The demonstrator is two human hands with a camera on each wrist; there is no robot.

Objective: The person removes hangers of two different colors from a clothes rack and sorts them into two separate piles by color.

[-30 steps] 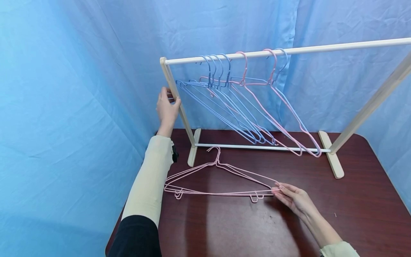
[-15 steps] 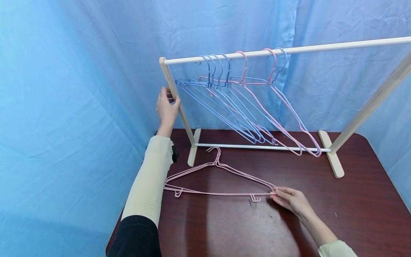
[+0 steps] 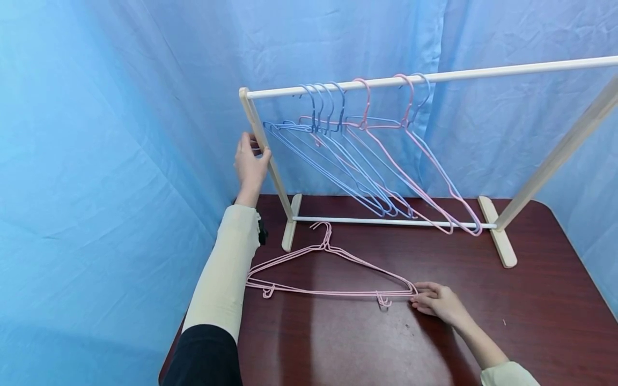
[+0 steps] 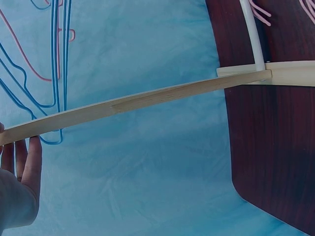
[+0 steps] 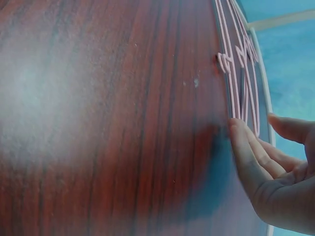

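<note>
In the head view my left hand (image 3: 251, 167) holds the left wooden upright (image 3: 278, 182) of a clothes rack, fingers behind it and thumb in front. The left wrist view shows its fingers (image 4: 32, 160) against the upright (image 4: 147, 99). A few pink wire hangers (image 3: 333, 293) lie stacked flat on the table in front of the rack, hooks toward it. My right hand (image 3: 441, 306) is at their right end, fingertips right at the corner. In the right wrist view its thumb and fingers stand apart around the ends of the pink hangers (image 5: 236, 93).
Several blue hangers (image 3: 343, 107) and a couple of pink ones (image 3: 368, 102) hang from the white top rail (image 3: 512, 69). A white lower bar (image 3: 347, 219) joins the rack's wooden feet (image 3: 502, 249). Blue curtain (image 3: 145, 161) surrounds the dark red table (image 3: 545, 300).
The right hand has lowered the right ends of the pink hangers, lined them up with one another, and loosened its pinch. The left hand has stayed on the upright.
</note>
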